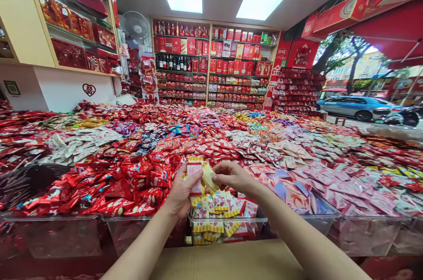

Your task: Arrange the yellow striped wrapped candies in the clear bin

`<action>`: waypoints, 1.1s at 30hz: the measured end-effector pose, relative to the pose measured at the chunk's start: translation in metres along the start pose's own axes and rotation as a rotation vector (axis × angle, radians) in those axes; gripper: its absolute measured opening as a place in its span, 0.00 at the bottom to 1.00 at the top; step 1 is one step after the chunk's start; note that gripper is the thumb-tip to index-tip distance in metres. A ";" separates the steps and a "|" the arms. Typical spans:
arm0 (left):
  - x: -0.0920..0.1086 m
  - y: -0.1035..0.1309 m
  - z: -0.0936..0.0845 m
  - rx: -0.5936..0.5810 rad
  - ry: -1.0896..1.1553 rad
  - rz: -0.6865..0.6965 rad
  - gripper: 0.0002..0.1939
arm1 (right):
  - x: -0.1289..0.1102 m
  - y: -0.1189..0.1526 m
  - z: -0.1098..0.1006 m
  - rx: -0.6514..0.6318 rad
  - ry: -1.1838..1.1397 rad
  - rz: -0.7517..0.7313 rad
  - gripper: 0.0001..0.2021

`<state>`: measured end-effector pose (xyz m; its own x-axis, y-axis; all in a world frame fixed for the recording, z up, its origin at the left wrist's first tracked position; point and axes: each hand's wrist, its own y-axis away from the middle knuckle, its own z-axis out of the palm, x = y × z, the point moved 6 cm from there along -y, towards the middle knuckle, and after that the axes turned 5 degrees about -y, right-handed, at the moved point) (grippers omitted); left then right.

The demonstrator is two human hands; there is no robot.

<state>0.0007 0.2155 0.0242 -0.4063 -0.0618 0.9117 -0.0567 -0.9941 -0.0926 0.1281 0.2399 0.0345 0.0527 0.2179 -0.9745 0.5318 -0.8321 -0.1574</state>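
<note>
My left hand [183, 189] is closed around a few flat candy packets [194, 169], pink and white with yellow striped ends, its thumb pressed across their front. Just to the right, my right hand [233, 176] pinches a pale yellow packet [208, 175] between thumb and fingers, touching or nearly touching the others. Below both hands, a clear plastic bin [231, 220] holds many yellow and white packets [214, 205] with some pink and red ones among them. The undersides of the held packets are hidden.
A brown cardboard box [224, 260] lies at the front, under my forearms. Red wrapped snacks [135, 183] fill bins at left; pink packets [350, 183] fill those at right. Shelves of bottles and red boxes [188, 46] stand behind. A blue car [360, 106] is outside.
</note>
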 end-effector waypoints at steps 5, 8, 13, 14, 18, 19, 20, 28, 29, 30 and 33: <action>-0.001 -0.003 -0.002 0.022 -0.008 0.013 0.14 | -0.005 -0.003 -0.016 0.135 0.089 -0.071 0.08; -0.004 -0.005 -0.002 0.014 -0.023 0.000 0.15 | -0.009 -0.004 -0.026 0.248 0.149 -0.177 0.06; -0.009 -0.006 -0.001 -0.021 0.024 -0.076 0.12 | -0.024 0.002 -0.023 0.342 0.232 -0.437 0.04; -0.009 -0.006 -0.001 -0.027 0.052 -0.093 0.13 | -0.029 0.005 -0.018 0.336 0.290 -0.491 0.04; -0.004 -0.004 0.001 -0.027 0.165 -0.088 0.15 | -0.038 0.011 -0.006 0.359 0.462 -0.577 0.06; -0.002 -0.003 0.001 -0.023 0.163 -0.063 0.15 | -0.039 0.012 -0.006 0.371 0.465 -0.577 0.05; -0.001 -0.003 0.001 -0.019 0.143 -0.033 0.15 | -0.038 0.012 -0.006 0.377 0.449 -0.570 0.05; 0.005 -0.002 -0.002 0.174 -0.083 0.224 0.25 | -0.004 -0.001 0.000 0.238 -0.205 -0.001 0.17; 0.005 -0.001 -0.002 0.188 -0.100 0.240 0.25 | -0.003 0.000 0.002 0.222 -0.235 0.026 0.19; 0.006 0.000 -0.001 0.198 -0.116 0.248 0.25 | -0.002 0.001 0.002 0.223 -0.253 0.037 0.21; 0.007 0.002 0.001 0.209 -0.151 0.244 0.23 | -0.002 0.002 0.000 0.221 -0.279 0.023 0.24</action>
<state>-0.0014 0.2130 0.0303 -0.2446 -0.2969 0.9230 0.2195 -0.9442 -0.2456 0.1290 0.2372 0.0362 -0.1863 0.0759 -0.9796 0.3360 -0.9320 -0.1361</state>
